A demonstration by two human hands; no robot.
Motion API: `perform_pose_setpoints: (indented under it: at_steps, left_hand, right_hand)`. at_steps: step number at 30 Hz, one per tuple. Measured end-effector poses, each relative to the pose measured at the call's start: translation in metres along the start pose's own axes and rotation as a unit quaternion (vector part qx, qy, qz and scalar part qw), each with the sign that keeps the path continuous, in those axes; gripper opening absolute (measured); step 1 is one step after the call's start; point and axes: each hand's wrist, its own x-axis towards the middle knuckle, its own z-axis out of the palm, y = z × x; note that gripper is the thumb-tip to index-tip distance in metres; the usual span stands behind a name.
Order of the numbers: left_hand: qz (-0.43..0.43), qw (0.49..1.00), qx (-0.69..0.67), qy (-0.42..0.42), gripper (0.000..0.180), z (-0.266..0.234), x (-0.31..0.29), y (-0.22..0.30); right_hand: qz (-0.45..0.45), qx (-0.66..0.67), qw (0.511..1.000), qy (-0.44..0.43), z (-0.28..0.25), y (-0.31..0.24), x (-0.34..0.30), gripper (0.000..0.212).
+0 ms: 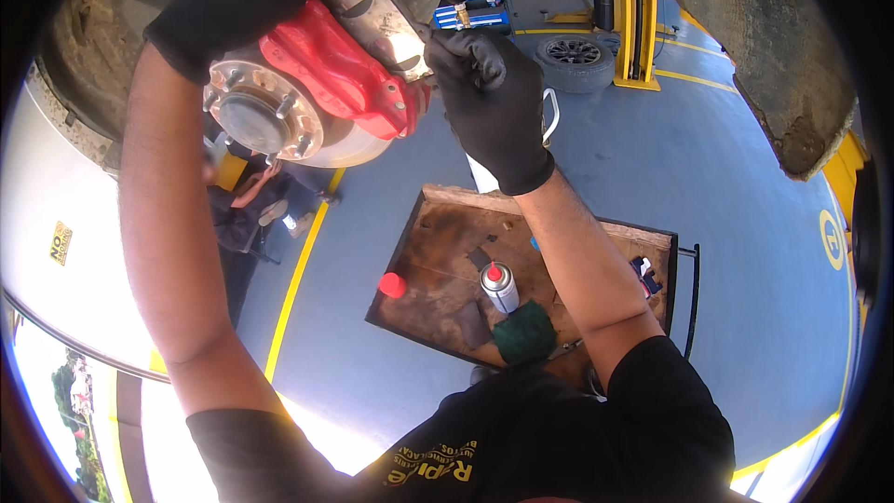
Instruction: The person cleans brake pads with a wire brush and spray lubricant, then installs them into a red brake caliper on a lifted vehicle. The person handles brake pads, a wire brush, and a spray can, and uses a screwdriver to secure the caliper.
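Both hands wear black gloves and are raised into a car's wheel well. My left hand point(251, 0) reaches over the red brake caliper point(340, 70) at the upper left; its fingers run among parts at the top edge and are mostly hidden. Below that hand show the wheel hub point(256, 116) with its studs and the brake disc point(349, 147). My right hand point(489, 98) is closed, its fingers curled at the lower edge of a pale metal plate point(396, 37) beside the caliper. Whatever is between those fingers is too hidden to name.
Below stands a wooden-topped cart point(438, 224) bearing a spray can point(499, 287), a red cap point(392, 285) and a dark green cloth point(524, 333). A wheel point(575, 61) lies near the yellow lift post point(636, 19). Another person point(251, 205) sits at left, behind the hub.
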Motion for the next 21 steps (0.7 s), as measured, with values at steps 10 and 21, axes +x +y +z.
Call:
perform_pose_setpoints:
  at_steps: [10,21]
  left_hand:
    - [0.026,0.997,0.044,0.052,0.024,0.004,-0.009,0.003]
    - [0.030,0.995,0.051,0.083,0.032,0.011,-0.012,0.022]
  right_hand:
    - [-0.023,0.010,0.999,0.025,0.005,0.005,-0.002,0.005]
    - [0.059,0.087,0.994,0.029,0.009,0.004,-0.011,0.009]
